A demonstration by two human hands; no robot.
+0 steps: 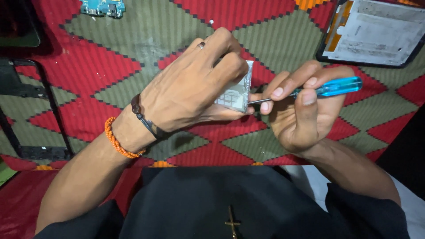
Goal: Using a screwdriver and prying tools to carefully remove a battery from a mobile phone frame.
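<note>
My left hand [195, 84] grips a small flat silvery part [237, 90], most of it hidden behind the fingers. My right hand [301, 106] holds a screwdriver with a clear blue handle [338, 86]. Its thin metal shaft points left and its tip touches the right edge of the silvery part. Both hands hover above a red and green patterned cloth [133, 40]. A ring sits on a left finger, and an orange bead bracelet and a dark cord are on the left wrist.
An opened tablet back with a grey metal plate [376, 31] lies at the top right. A black frame [26, 110] lies at the left edge, a dark screen at the top left, and a small blue circuit board [102, 7] at the top.
</note>
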